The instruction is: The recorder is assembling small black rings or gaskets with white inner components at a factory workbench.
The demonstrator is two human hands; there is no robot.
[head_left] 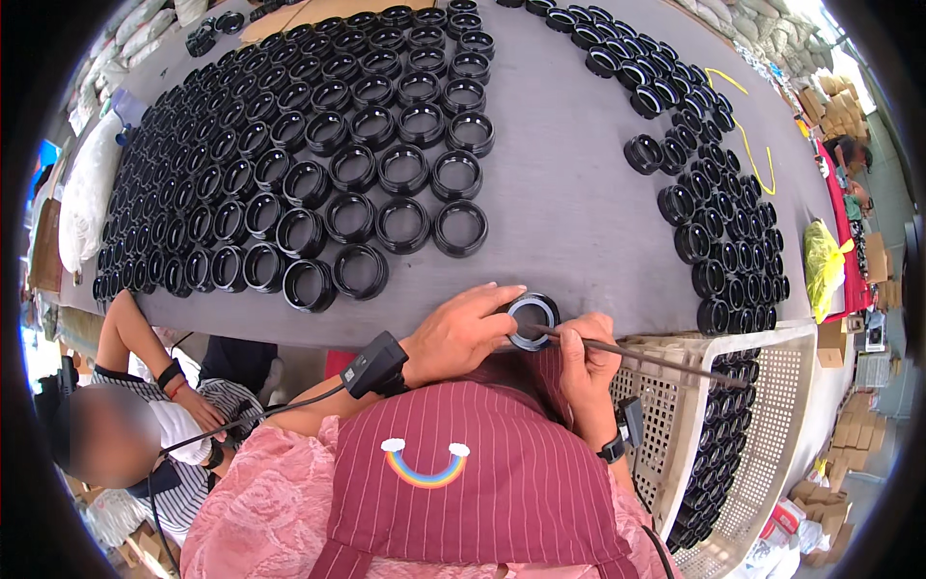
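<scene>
My left hand (465,331) grips a black ring (551,306) by its left side at the table's near edge. The ring is tilted with its opening facing up, and a pale band shows around the inside of its rim. My right hand (587,365) is closed around a long, thin, dark rod (666,362). The rod's left end reaches the ring's opening, and its other end stretches out to the right over a crate. Whether the tip touches the ring's inner wall cannot be made out.
Rows of black rings (402,226) cover the table's left half. Another group of black rings (712,278) lies along the right side, by a yellow cord (754,169) and a yellow bag (823,261). A pale plastic crate (664,386) holds more rings. A person (198,410) sits at left.
</scene>
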